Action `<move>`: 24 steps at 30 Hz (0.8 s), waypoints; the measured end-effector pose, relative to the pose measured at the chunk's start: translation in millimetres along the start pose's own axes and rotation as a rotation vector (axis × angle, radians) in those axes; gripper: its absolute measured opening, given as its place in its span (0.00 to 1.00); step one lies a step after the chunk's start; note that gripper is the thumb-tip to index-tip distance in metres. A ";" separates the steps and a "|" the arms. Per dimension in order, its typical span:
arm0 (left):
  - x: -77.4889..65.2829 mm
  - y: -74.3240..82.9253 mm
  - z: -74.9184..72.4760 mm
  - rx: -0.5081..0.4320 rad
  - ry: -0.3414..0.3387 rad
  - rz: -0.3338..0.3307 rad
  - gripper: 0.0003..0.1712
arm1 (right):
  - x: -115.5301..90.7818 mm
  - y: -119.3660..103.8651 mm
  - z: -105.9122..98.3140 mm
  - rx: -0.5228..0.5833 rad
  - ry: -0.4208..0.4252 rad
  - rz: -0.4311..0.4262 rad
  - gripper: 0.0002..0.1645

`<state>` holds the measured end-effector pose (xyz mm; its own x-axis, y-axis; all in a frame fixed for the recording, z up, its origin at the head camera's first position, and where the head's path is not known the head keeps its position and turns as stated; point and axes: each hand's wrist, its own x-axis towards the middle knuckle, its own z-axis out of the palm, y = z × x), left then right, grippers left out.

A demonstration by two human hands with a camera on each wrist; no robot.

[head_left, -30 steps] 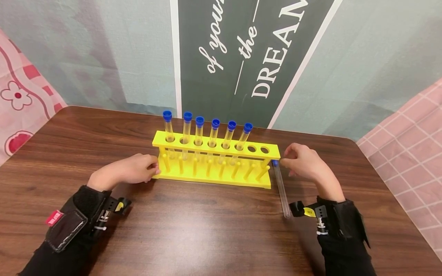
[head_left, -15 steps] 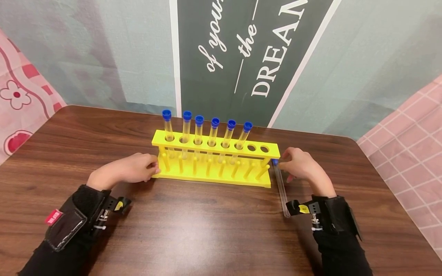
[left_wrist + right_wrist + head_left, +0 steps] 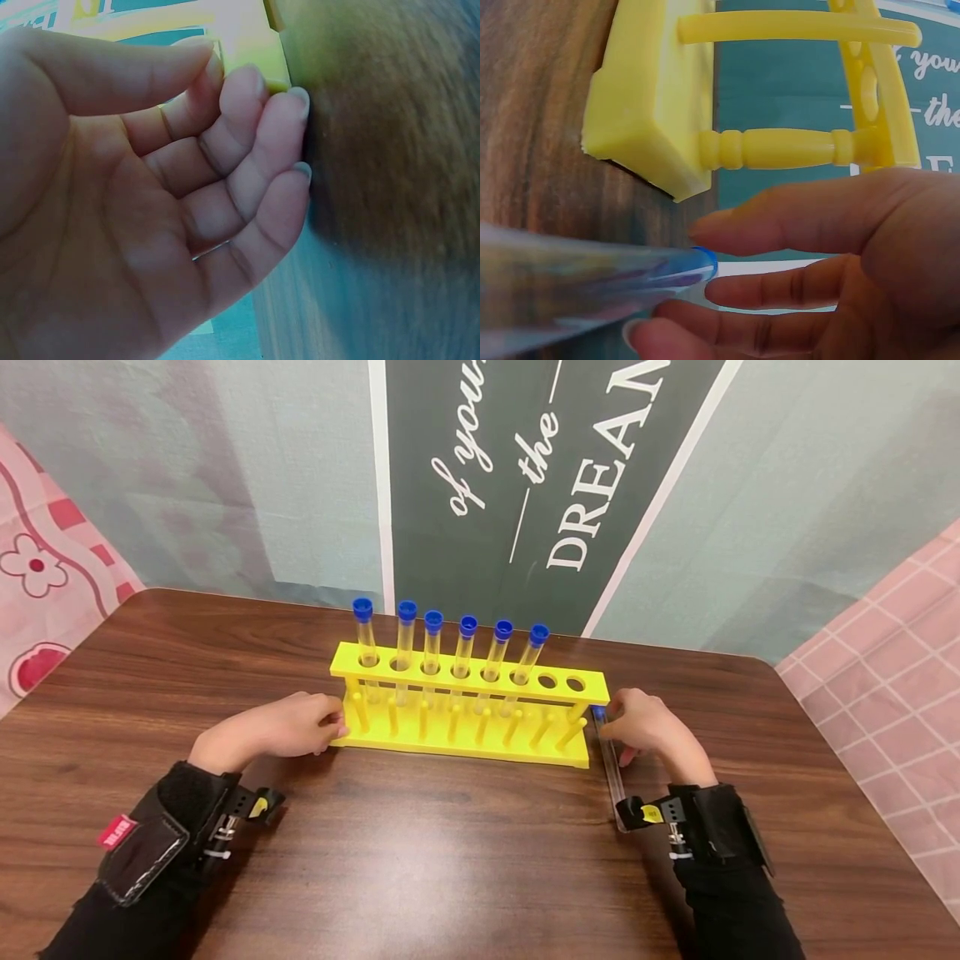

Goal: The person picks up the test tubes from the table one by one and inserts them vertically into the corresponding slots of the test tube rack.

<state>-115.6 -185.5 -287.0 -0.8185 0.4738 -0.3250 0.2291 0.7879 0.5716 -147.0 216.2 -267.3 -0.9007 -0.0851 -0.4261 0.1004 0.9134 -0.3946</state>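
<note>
A yellow test tube rack stands on the table, with several blue-capped clear test tubes in its holes; the two rightmost holes hold none. My left hand pinches the rack's left end, thumb and index finger at the yellow base in the left wrist view. Another capped test tube lies on the table just right of the rack. My right hand is around its blue cap end, thumb on one side and fingers on the other, loosely bent.
Brown wooden table extends in front of the rack. Behind it hangs a grey-green cloth with a dark lettered panel. Pink patterned cloths border the left and right sides. Both wrists wear black camera straps.
My right hand has moved down and left, bringing its thumb and fingers around the cap end of the lying test tube. The left hand, rack and tubes have stayed put.
</note>
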 end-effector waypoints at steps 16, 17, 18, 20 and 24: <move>0.7 -0.9 0.5 -0.003 0.000 -0.003 0.08 | 4.4 -1.1 6.0 -0.009 -0.009 0.045 0.25; 0.7 -1.0 0.5 -0.002 0.000 -0.002 0.08 | 4.3 -1.4 6.5 -0.007 -0.008 0.048 0.26; 0.8 -1.1 0.5 -0.002 0.000 -0.001 0.08 | 4.3 -1.5 6.9 -0.001 -0.006 0.052 0.26; 0.8 -1.3 0.6 0.000 0.000 0.001 0.08 | 4.1 -2.1 7.7 0.007 -0.001 0.058 0.26; 0.7 -1.5 0.5 0.002 0.000 0.008 0.08 | 3.8 -3.4 8.5 0.020 0.002 0.071 0.26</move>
<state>-116.2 -186.2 -288.6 -0.8169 0.4799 -0.3201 0.2367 0.7849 0.5727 -147.1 209.4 -274.5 -0.8918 -0.0191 -0.4520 0.1730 0.9087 -0.3798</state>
